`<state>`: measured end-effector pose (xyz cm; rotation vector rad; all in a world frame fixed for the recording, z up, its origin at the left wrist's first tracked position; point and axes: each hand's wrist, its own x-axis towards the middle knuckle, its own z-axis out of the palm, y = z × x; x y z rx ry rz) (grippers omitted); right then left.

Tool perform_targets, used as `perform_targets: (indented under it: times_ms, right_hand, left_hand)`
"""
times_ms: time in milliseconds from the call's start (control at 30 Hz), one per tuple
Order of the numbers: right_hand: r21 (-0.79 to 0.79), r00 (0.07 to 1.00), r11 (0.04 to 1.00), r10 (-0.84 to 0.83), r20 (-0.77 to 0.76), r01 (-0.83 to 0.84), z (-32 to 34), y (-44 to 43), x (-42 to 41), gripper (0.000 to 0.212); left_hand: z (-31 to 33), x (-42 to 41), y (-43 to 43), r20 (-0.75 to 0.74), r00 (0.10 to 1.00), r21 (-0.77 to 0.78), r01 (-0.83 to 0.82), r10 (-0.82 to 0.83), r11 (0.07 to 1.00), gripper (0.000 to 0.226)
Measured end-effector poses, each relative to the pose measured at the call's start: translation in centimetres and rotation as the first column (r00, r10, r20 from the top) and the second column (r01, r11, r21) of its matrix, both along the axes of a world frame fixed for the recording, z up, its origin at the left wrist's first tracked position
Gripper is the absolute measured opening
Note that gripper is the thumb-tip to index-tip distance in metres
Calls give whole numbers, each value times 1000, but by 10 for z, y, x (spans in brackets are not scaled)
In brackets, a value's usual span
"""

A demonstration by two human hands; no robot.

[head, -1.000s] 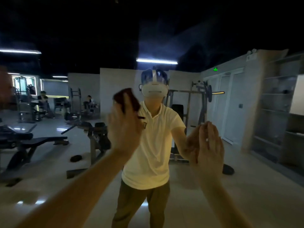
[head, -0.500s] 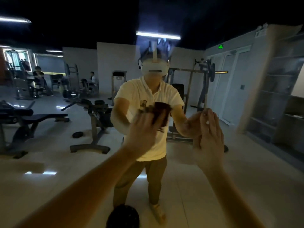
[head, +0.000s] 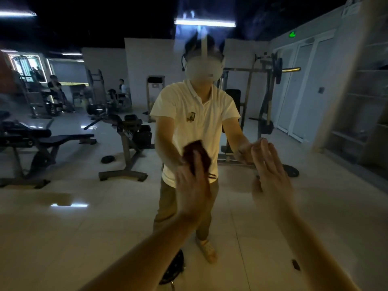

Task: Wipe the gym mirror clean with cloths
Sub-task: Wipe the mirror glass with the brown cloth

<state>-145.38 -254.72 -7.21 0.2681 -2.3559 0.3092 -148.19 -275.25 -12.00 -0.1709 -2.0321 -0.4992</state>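
A dark cloth [head: 197, 153] is pressed to the mirror [head: 63, 227] under the straight fingers of the left hand [head: 192, 187] — nothing is gripped, so it could slip. The open right hand [head: 270, 179] is laid bare alongside — smears could be left there.

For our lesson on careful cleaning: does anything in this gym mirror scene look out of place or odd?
Yes. The right hand lies flat and bare on the mirror, while only the left hand presses a dark cloth to it; a bare palm may smudge the glass.
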Motion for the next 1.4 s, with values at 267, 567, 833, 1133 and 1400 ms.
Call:
perform_targets:
  times_ms: [267, 567, 833, 1133, 1400]
  right_hand:
    - [194, 993, 978, 94, -70, -79, -6, 38, -1, 77]
    - [190, 981, 971, 166, -99, -145, -16, 39, 2, 85]
    - [236, 979, 951, 204, 1, -198, -13, 48, 0, 81]
    - [338, 982, 925, 187, -6, -174, -7, 71, 4, 83]
    - [182, 995, 979, 93, -22, -87, -12, 66, 14, 82]
  left_hand:
    - [-29, 4, 77, 98, 980, -504, 201, -175, 840, 60]
    - [-44, 33, -85, 123, 967, -571, -113, 221, 813, 94]
    - [-92, 25, 20, 234, 972, -592, 166, -29, 788, 76]
    - [-79, 17, 83, 268, 958, -821, 283, -103, 495, 89]
    - [8, 1, -1, -80, 997, -488, -29, -11, 873, 69]
